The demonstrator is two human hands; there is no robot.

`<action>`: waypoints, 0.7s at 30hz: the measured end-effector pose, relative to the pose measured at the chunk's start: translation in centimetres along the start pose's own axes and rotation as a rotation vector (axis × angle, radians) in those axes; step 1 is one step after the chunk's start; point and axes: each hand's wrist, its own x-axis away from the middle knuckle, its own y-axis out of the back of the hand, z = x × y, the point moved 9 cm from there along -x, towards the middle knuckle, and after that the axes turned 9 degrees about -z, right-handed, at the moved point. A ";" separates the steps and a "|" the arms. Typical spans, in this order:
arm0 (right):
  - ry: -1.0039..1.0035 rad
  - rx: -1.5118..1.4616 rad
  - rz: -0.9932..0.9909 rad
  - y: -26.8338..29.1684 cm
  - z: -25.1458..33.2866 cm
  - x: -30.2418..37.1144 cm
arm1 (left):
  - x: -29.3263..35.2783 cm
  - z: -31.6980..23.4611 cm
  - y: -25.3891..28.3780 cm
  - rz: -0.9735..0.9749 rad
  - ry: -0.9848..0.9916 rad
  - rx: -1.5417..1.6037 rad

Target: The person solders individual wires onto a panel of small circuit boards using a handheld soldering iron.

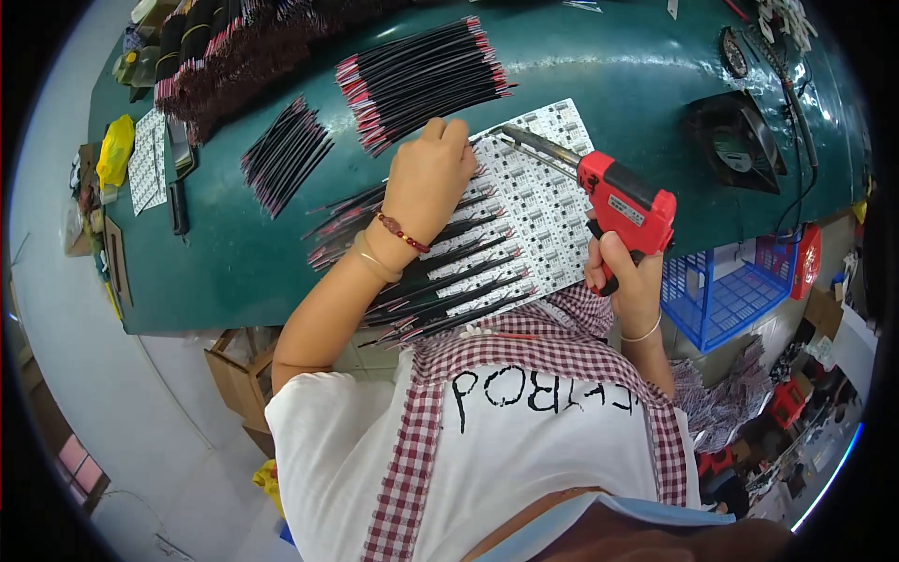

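My right hand (626, 272) is wrapped round the grip of a red and black soldering gun (637, 201). The gun's long metal tip points left, to the upper edge of a white circuit board panel (548, 225). At that edge, close to the tip, my left hand (433, 173) is closed in a pinch on a black wire, mostly hidden by the fingers. Below the hand, several black wires (459, 272) with reddish ends lie in slanted rows across the panel's left part, sticking out past its left side.
On the green table (225, 262) lie a wide stack of black wires (426, 80) and a smaller bunch (286, 155). Large wire bundles (225, 75) fill the far left. A black box-shaped holder (735, 140) stands right. A blue crate (726, 295) sits below the table's right edge.
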 end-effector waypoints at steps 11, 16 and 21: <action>-0.009 0.118 -0.028 0.0 0.1 -1.1 | -1.1 -0.5 -0.2 0.128 -0.042 -0.012; -0.021 0.145 -0.039 -0.1 -0.1 -1.2 | -1.5 -0.5 -0.4 0.171 -0.064 -0.010; 0.005 0.157 -0.008 -0.3 0.0 -1.2 | -1.8 -0.8 -0.3 0.174 -0.077 -0.051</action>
